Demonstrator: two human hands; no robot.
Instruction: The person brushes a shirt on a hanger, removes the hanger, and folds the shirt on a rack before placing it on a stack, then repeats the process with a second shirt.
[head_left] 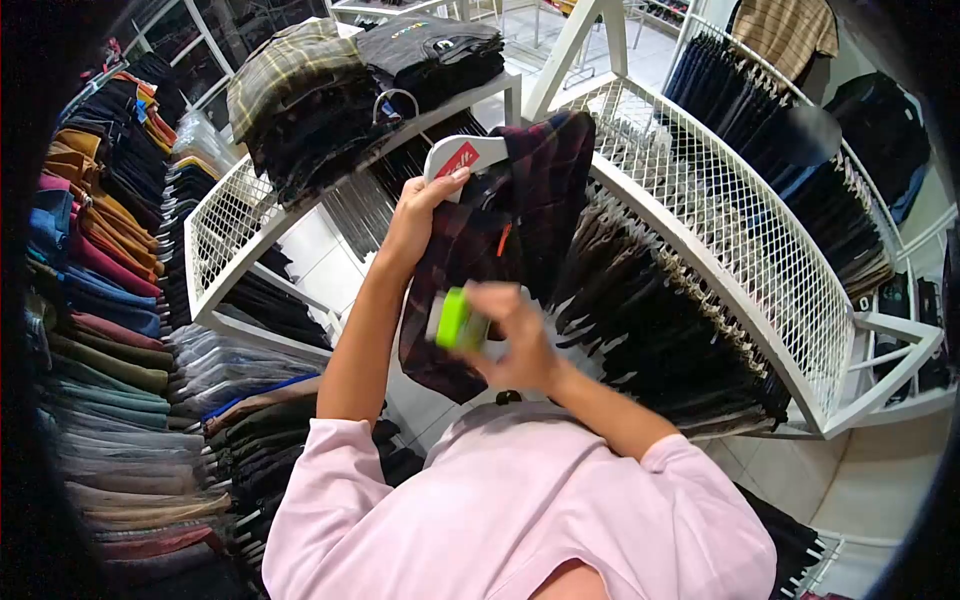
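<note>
My left hand (413, 215) grips a white hanger (482, 153) with a red label on it, its thumb pressed on the label's edge. From the hanger hangs a dark red-and-black plaid shirt (545, 175), tilted in front of me, with a small orange tag (503, 240) on it. Blurred by motion, my right hand (520, 335) is closed around a small bright green and white device (452, 320), which overlaps the lower part of the shirt; its exact kind I cannot tell.
White mesh-topped racks (690, 150) with dark hanging clothes (670, 300) stand right and ahead. Folded shirts (300, 80) are stacked on a shelf at the upper left. Coloured trousers (110, 230) hang along the left side. More dark clothes (740, 90) hang at the far right.
</note>
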